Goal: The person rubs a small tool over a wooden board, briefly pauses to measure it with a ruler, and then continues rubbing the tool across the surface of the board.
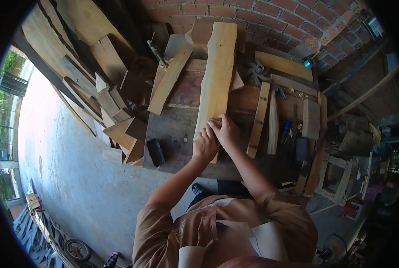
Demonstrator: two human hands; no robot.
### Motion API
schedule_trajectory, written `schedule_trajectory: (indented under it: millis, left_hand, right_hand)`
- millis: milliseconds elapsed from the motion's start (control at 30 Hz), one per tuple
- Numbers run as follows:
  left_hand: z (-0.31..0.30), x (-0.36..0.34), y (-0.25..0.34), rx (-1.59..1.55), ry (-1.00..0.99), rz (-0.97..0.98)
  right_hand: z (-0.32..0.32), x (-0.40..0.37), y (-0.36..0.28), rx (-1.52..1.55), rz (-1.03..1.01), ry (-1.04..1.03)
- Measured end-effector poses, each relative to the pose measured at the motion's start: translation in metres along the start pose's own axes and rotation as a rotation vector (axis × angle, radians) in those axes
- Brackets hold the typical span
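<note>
- Plank (217,76) lies lengthwise across workbench (172,129) middle.
- Left hand (205,145), right hand (226,130): fingers curled, pressing its near end; grip can't tell.
- Risk: unclamped plank could skid under push.

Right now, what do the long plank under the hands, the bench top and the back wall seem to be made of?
Plank: pale bare wood, seemingly unvarnished; grain streaks and a wavy natural edge show. Bench top: darker wood, probably old and worn; dull, stained surface. Back wall: red brick with pale mortar joints, unplastered.
</note>
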State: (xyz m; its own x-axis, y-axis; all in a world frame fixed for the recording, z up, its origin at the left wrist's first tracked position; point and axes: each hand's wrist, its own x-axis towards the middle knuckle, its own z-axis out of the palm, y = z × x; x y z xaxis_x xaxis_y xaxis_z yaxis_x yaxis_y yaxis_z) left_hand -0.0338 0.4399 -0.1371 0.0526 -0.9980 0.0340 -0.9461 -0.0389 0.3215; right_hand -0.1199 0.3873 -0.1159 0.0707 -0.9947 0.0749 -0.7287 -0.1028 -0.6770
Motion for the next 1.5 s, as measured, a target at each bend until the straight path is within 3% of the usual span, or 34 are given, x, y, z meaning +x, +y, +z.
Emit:
schedule_trajectory:
  millis: [133, 200, 233, 367, 467, 533, 600, 733, 867, 933, 1000, 1067, 1200, 1333, 1500]
  left_hand:
    - [-0.006, 0.096, 0.016, 0.047, 0.054, 0.062]
    - [-0.010, 0.152, 0.026, 0.114, 0.062, 0.089]
    - [-0.013, 0.183, 0.031, 0.161, 0.065, 0.098]
    - [-0.035, 0.315, 0.044, 0.343, -0.047, 0.073]
    - [-0.041, 0.403, 0.046, 0.144, -0.062, 0.080]
    - [-0.054, 0.428, 0.052, 0.127, -0.048, 0.117]
    - [-0.064, 0.437, 0.062, 0.072, 0.095, 0.051]
    - [-0.106, 0.390, 0.074, 0.034, 0.188, -0.013]
    - [-0.120, 0.285, 0.067, 0.001, 0.232, 0.012]
    - [-0.105, 0.218, 0.053, 0.093, 0.223, 0.004]
    - [-0.075, 0.144, 0.030, -0.017, 0.252, 0.035]
    - [-0.053, 0.067, 0.014, -0.022, 0.163, -0.033]
    - [-0.005, -0.054, -0.012, -0.034, 0.061, -0.094]
    - [0.008, -0.094, -0.016, -0.051, 0.074, -0.138]
    - [0.010, -0.072, -0.014, -0.066, 0.003, -0.121]
  right_hand:
    - [0.000, 0.096, 0.021, 0.009, -0.045, 0.087]
    - [-0.010, 0.152, 0.024, 0.093, -0.167, 0.221]
    - [-0.018, 0.180, 0.021, 0.076, 0.006, 0.111]
    - [-0.037, 0.310, 0.018, -0.086, 0.065, 0.114]
    - [-0.049, 0.396, 0.016, -0.091, 0.126, 0.002]
    - [-0.050, 0.436, 0.018, -0.149, 0.134, 0.008]
    - [-0.064, 0.445, 0.007, -0.050, 0.061, -0.019]
    - [-0.108, 0.393, -0.042, -0.050, -0.051, 0.016]
    - [-0.105, 0.298, -0.064, -0.221, -0.160, 0.180]
    - [-0.086, 0.231, -0.064, -0.208, -0.107, 0.153]
    - [-0.058, 0.159, -0.050, -0.133, -0.084, 0.062]
    - [-0.020, 0.085, -0.030, 0.010, -0.070, 0.064]
    - [0.031, -0.036, -0.014, -0.157, 0.022, 0.001]
    - [0.041, -0.076, -0.014, -0.185, -0.025, 0.024]
    - [0.036, -0.058, -0.009, -0.143, -0.032, 0.087]
